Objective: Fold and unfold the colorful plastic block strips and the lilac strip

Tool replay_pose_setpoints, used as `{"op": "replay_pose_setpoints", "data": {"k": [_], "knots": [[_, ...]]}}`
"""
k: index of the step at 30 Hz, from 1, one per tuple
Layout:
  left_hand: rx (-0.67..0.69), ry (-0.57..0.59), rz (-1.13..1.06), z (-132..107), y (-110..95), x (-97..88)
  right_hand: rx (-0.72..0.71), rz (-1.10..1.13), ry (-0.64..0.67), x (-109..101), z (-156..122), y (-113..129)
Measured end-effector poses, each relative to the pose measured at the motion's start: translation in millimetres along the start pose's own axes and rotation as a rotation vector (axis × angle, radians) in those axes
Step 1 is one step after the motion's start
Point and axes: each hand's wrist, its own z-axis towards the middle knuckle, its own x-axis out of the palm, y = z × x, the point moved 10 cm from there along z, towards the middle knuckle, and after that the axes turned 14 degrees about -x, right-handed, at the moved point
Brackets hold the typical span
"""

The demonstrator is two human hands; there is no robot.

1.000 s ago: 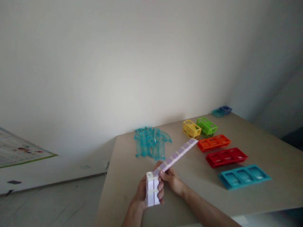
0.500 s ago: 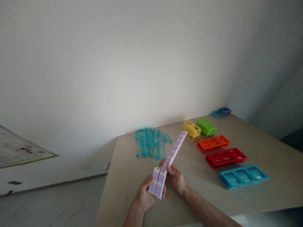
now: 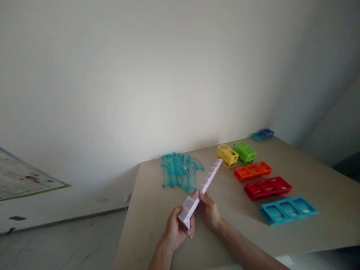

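Above the table, both of my hands hold a long lavender bar with pale cross bands (image 3: 209, 177), tilted with its far end up and to the right. My left hand (image 3: 176, 229) is closed around the near, wider end, thumb on its left side. My right hand (image 3: 208, 210) grips the bar further up, thumb on top and the other fingers partly hidden behind it. A separate short piece beside the bar cannot be made out; the underside is hidden.
Translucent teal tube pieces (image 3: 180, 170) lie by the wall. To the right sit yellow (image 3: 227, 155) and green (image 3: 244, 152) open frames, then orange (image 3: 253, 171), red (image 3: 268, 188) and blue (image 3: 288, 210) three-window frames. Teal and dark blue pieces (image 3: 262, 135) are in the far corner.
The short lavender piece that lay beside the bar's near end no longer shows separately; the near end now looks like one body, turned and raised slightly. Both hands keep their hold.
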Motion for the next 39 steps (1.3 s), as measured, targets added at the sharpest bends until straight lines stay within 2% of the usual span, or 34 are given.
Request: {"op": "replay_pose_setpoints", "data": {"k": [5,9,16,21,26,31,35,39], "knots": [[0.081,-0.11,-0.003,1.6,-8.3,-6.4,-0.038,-0.05,-0.06,-6.9,-1.6,-0.1],[0.154,-0.228,0.004,-1.6,-16.5,-14.4,-0.073,-0.107,-0.059,-9.9,-1.5,-1.7],[0.381,-0.461,0.078,-13.9,-36.2,-32.4,-0.142,-0.224,-0.053,-14.3,1.3,1.4],[0.568,-0.624,0.252,-36.9,-49.8,-37.0,-0.234,-0.342,-0.059,-20.4,1.0,14.6],[0.697,-0.742,0.358,-58.1,-56.8,-31.6,-0.316,-0.412,0.072,-5.3,-7.7,30.1],[0.758,-0.827,0.381,-69.2,-58.9,-30.1,-0.377,-0.551,0.253,13.5,-21.4,31.0],[0.783,-0.881,0.384,-71.2,-59.8,-32.1,-0.455,-0.641,0.273,14.8,-27.6,31.5],[0.769,-0.863,0.421,-65.5,-56.2,-32.0,-0.547,-0.744,0.244,12.3,-29.6,36.7]]}}
